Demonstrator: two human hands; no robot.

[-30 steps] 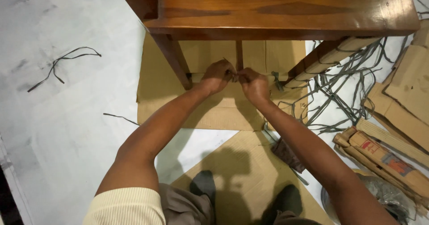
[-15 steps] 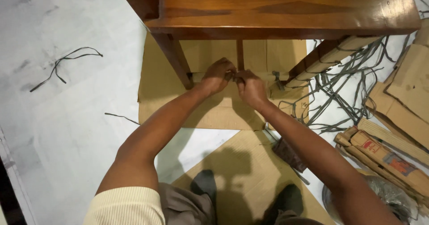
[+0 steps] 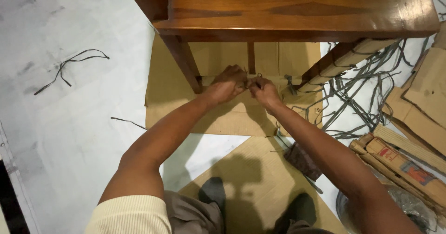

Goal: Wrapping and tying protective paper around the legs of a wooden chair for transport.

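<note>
pinching a thin dark cord [image 3: 254, 79] between them, the left hand [image 3: 226, 86] and right hand [image 3: 265, 90] sit close together at the cardboard-wrapped rail under the front edge of the wooden table [image 3: 297, 11]. over the last second the right hand has drawn in slightly and the left fingers curled tighter. it looks as if a knot is being worked at the rail.

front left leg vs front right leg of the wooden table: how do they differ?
The left leg is bare dark wood; the right leg is wrapped in cardboard, tied with grey string. The left leg stands beside the left hand; the right leg stands past the right hand, by loose strings. Both slant outward.
</note>
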